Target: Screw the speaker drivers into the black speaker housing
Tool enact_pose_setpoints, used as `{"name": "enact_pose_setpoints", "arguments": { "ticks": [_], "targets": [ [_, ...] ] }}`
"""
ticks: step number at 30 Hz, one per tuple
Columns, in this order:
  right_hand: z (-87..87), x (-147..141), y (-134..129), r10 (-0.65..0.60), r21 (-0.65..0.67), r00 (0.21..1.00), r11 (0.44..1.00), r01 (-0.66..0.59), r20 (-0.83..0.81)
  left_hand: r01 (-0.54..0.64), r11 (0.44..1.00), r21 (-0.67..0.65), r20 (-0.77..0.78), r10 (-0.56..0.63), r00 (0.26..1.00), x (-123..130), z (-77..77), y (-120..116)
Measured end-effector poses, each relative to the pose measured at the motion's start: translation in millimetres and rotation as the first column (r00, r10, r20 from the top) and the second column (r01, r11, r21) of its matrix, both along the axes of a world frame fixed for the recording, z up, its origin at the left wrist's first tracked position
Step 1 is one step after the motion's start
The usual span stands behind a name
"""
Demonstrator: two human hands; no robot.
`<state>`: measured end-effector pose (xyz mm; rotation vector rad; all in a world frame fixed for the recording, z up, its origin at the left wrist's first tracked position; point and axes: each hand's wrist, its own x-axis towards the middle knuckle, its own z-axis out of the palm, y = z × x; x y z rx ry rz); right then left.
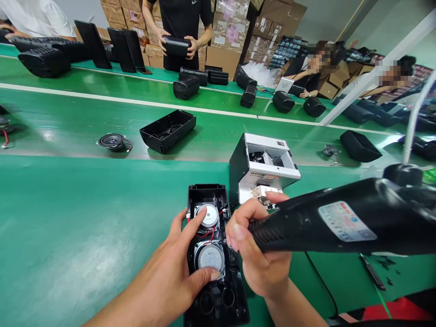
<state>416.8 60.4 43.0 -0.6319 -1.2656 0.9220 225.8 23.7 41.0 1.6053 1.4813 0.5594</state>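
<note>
My left hand (180, 259) lies over a black speaker housing (234, 313) on the green bench. Its index finger rests on the upper round speaker (211, 213), its thumb presses on the lower speaker (209, 258), and other fingers grip the housing's left side. Red wires run between the speakers. In my right hand (252, 245) is a black electric screwdriver (299, 222), held almost level with its front end pointing left at the housing. The fingers wrap its front part. Whether the bit touches a screw is hard to make out. Behind the housing stands a white-and-black screw feeder (269, 163).
A loose speaker (112, 141) and an open black housing (168, 131) lie on the green conveyor (85, 113). At right are a box cutter (373, 272) and a black cable (322, 281). Across the line, a person (185, 22) holds a black speaker box (176, 46). Other people sit at right.
</note>
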Motion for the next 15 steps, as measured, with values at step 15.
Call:
{"name": "enact_pose_setpoints", "arguments": {
  "ticks": [15],
  "targets": [
    [10.3, -6, 9, -0.089, 0.092, 0.979, 0.993, 0.073, 0.184, -0.021, 0.998, 0.065, 0.032, 0.019, 0.999, -2, -15.2, 1]
  ]
}}
